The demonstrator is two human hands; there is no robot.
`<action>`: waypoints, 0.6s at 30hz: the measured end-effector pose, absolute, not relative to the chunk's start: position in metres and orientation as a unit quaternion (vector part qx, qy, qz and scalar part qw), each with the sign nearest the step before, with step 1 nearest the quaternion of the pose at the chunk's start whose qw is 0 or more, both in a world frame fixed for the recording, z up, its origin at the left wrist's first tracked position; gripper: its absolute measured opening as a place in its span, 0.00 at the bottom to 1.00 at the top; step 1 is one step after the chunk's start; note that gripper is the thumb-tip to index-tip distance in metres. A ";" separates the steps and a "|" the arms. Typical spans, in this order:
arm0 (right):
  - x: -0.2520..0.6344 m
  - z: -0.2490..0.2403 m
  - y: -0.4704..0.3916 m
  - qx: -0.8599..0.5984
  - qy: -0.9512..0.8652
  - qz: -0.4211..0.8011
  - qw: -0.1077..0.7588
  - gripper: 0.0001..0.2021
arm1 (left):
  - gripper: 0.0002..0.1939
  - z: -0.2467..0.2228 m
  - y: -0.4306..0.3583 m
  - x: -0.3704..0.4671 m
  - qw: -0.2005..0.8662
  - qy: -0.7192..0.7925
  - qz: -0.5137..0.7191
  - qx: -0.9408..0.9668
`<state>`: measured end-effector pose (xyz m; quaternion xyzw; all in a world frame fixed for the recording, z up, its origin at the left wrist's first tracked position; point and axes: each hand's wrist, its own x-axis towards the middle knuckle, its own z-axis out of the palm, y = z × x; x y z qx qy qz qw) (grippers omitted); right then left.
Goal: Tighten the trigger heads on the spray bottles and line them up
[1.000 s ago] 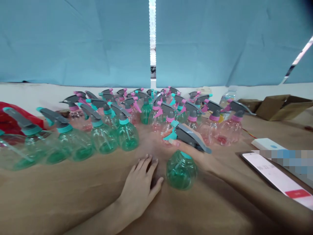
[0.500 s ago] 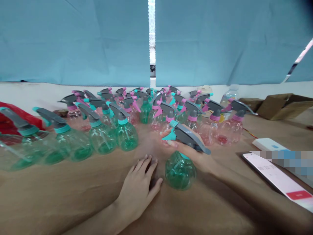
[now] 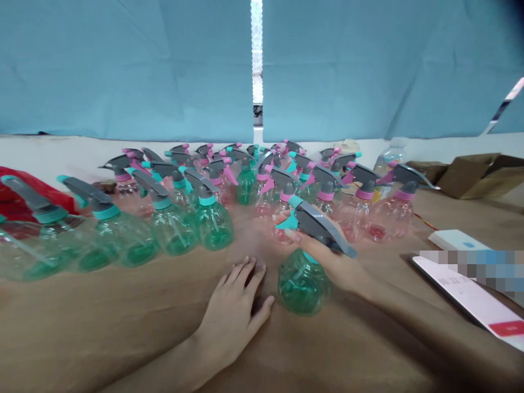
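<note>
My right hand (image 3: 323, 251) is wrapped round the neck of a green spray bottle (image 3: 303, 286) with a grey and turquoise trigger head. Its nozzle points left, and some fingers lie by the turquoise trigger, partly hidden behind the head. To the left of that bottle, my left hand (image 3: 233, 303) lies palm down on the brown table (image 3: 135, 327), fingers spread, holding nothing. Closest beyond the left hand stands another green spray bottle (image 3: 215, 224). Just behind the right hand is a pink spray bottle (image 3: 282, 234), partly covered.
Rows of green and pink spray bottles fill the back of the table. A phone (image 3: 466, 295), a white device (image 3: 458, 240) and an open cardboard box (image 3: 470, 177) are on the right. A red bag (image 3: 24, 196) lies at the left, and a blue curtain (image 3: 123, 71) hangs behind.
The view has shifted slightly. My right hand keeps its hold on the green spray bottle, and my left hand stays flat on the table.
</note>
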<state>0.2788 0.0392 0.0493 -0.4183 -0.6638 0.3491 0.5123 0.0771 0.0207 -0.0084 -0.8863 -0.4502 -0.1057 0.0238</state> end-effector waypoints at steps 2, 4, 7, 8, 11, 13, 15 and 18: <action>0.279 0.050 0.039 -0.422 -0.667 0.351 0.504 0.09 | 0.24 -0.009 0.020 0.077 0.026 -0.450 -0.104 -0.887; 0.279 0.050 0.039 -0.416 -0.669 0.351 0.506 0.09 | 0.24 -0.009 0.020 0.077 0.029 -0.449 -0.100 -0.887; 0.278 0.050 0.041 -0.402 -0.669 0.355 0.514 0.09 | 0.24 -0.009 0.020 0.077 0.033 -0.450 -0.096 -0.887; 0.278 0.050 0.041 -0.398 -0.669 0.358 0.516 0.09 | 0.24 -0.009 0.021 0.077 0.034 -0.449 -0.095 -0.888; 0.278 0.049 0.041 -0.396 -0.672 0.369 0.506 0.09 | 0.25 -0.008 0.021 0.078 0.034 -0.448 -0.097 -0.888; 0.278 0.049 0.041 -0.400 -0.671 0.373 0.502 0.09 | 0.25 -0.009 0.021 0.078 0.033 -0.447 -0.099 -0.889; 0.278 0.050 0.041 -0.399 -0.667 0.376 0.505 0.08 | 0.24 -0.009 0.022 0.078 0.033 -0.445 -0.097 -0.890; 0.278 0.051 0.040 -0.400 -0.663 0.383 0.504 0.07 | 0.25 -0.009 0.022 0.077 0.036 -0.443 -0.094 -0.891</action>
